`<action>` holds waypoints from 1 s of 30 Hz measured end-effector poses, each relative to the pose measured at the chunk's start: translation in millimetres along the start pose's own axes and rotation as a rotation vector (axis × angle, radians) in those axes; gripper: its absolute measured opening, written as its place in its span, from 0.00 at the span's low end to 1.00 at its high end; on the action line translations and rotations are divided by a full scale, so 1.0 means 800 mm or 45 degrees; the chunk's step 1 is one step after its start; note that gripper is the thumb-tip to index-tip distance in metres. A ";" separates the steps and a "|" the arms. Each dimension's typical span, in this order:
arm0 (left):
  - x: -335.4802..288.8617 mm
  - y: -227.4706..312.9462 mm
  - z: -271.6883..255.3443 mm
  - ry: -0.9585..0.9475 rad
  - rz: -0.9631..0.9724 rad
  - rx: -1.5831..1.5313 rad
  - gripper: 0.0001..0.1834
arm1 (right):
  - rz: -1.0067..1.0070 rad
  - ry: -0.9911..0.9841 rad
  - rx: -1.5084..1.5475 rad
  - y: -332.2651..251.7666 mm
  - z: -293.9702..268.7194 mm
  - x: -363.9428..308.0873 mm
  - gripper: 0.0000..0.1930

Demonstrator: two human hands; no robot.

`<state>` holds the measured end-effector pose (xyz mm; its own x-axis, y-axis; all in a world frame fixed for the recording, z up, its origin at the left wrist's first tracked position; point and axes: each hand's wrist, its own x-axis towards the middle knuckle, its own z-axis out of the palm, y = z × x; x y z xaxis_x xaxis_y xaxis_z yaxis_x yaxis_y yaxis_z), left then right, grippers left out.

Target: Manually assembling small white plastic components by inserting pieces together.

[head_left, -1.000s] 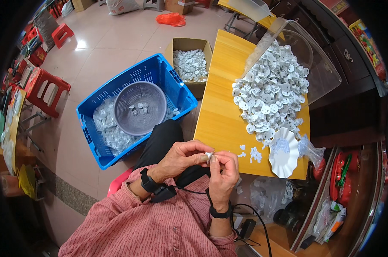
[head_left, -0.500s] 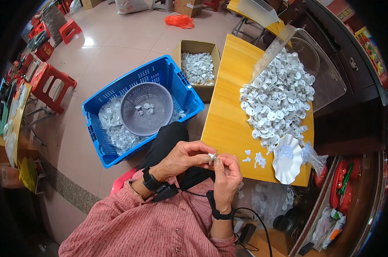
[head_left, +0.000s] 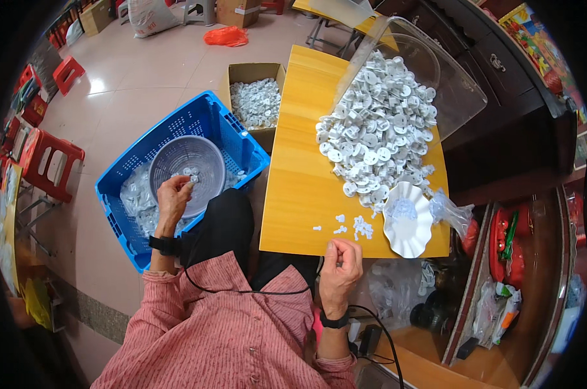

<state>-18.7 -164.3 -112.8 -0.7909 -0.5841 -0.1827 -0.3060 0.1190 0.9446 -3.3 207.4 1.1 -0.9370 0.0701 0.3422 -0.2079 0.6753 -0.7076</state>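
Observation:
My left hand [head_left: 173, 201] hangs over the near side of a grey-purple round basket [head_left: 157, 172], its fingers drawn together. Several small white plastic pieces [head_left: 191, 172] lie in the basket by the fingertips; I cannot make out whether one is still between them. At the front edge of the yellow table [head_left: 297, 162], my right hand [head_left: 342, 269] is closed with thumb and forefinger pressed together; whatever is inside is hidden. Just beyond it lie small whitish parts [head_left: 363, 227], with one single part [head_left: 317, 227] apart to the left. A white scalloped dish [head_left: 407, 236] holds more such parts.
A large heap of white round plastic parts [head_left: 384, 123] spills from a clear tipped bin [head_left: 459, 97] on the table. The basket rests in a blue crate [head_left: 115, 211] among bagged pieces. Behind it stands a cardboard box [head_left: 261, 136] of white pieces. A cable [head_left: 391, 343] runs near my right wrist.
My hands have parted from the white piece they held together. The left moved left over the basket; the right stays by the table edge. A single small part now lies apart on the table.

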 end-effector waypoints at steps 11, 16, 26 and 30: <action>-0.029 0.103 0.077 -0.074 0.708 0.374 0.13 | -0.445 -0.114 -0.424 -0.008 0.011 0.013 0.12; -0.057 0.190 0.141 -0.432 1.028 0.253 0.10 | -0.488 -0.127 -0.448 -0.001 0.010 0.006 0.13; -0.035 0.218 0.240 -0.897 1.425 0.611 0.25 | -0.368 -0.098 -0.194 0.007 0.003 0.004 0.15; -0.030 0.216 0.244 -0.877 1.376 0.663 0.17 | -0.446 -0.278 -0.349 0.002 -0.005 0.005 0.18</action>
<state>-156.1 26.9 1.4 -0.8131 0.4817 0.3269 0.5803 0.6265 0.5203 -6.3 211.9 3.5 -0.8669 -0.3316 0.3721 -0.4672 0.8008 -0.3747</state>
